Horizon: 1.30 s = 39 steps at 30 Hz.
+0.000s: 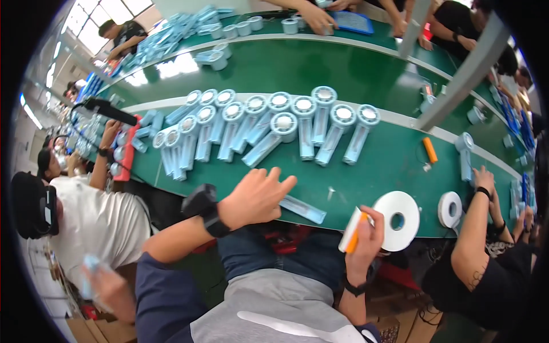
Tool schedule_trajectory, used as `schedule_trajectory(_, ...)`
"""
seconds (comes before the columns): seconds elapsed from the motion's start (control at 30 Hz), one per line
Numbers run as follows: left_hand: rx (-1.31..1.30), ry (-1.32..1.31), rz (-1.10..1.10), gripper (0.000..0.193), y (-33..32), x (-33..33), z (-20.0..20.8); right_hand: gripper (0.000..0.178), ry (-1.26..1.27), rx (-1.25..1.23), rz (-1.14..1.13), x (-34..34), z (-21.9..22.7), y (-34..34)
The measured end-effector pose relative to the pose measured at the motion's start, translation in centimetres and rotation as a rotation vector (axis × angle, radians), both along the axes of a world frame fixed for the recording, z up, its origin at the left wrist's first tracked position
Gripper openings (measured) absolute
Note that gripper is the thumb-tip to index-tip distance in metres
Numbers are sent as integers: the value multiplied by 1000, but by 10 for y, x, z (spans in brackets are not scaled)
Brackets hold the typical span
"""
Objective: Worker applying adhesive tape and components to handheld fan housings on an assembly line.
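My left hand (257,197) reaches over the near edge of the green table with its fingers apart. Just beside and partly under it lies a light-blue, see-through handle-shaped piece (304,210); I cannot tell whether the hand touches it. My right hand (369,237) is closed around an orange-and-white object (353,231), long and flat, whose exact kind I cannot make out. That hand is just left of a large white roll (405,203) with a blue core. Farther back, several light-blue handheld devices with round heads (284,127) lie in a loose row.
An orange stick-like object (430,150) lies toward the right. A smaller white roll (444,212) is near a co-worker's arm (472,237). At left, a co-worker in a white shirt (106,223) sits beside a red holder (127,151). A grey post (457,80) rises at right.
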<state>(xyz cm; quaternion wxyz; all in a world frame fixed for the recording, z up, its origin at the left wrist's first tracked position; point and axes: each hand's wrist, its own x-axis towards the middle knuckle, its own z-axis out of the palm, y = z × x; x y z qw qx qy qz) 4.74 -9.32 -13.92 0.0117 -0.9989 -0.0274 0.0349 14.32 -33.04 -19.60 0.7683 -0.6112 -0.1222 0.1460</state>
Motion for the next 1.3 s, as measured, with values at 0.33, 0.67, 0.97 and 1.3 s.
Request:
schedule_trajectory(0.33,-9,-224,-67,28,-14,-22,-24,22,-71,59,81,2,-12,71)
schedule_trajectory(0.67,216,-323,-77,12,-25,-32,-40,21,-300,-18,-79,-18,-28,96)
schedule_trajectory(0.97,104,-253,65,7,-35,-11,-32,27,-454,-118,-149,-12,-45,86)
schedule_trajectory(1.3,-541,-512,88,19,-5,-34,-58,38,-450,5,58,6,-50,45)
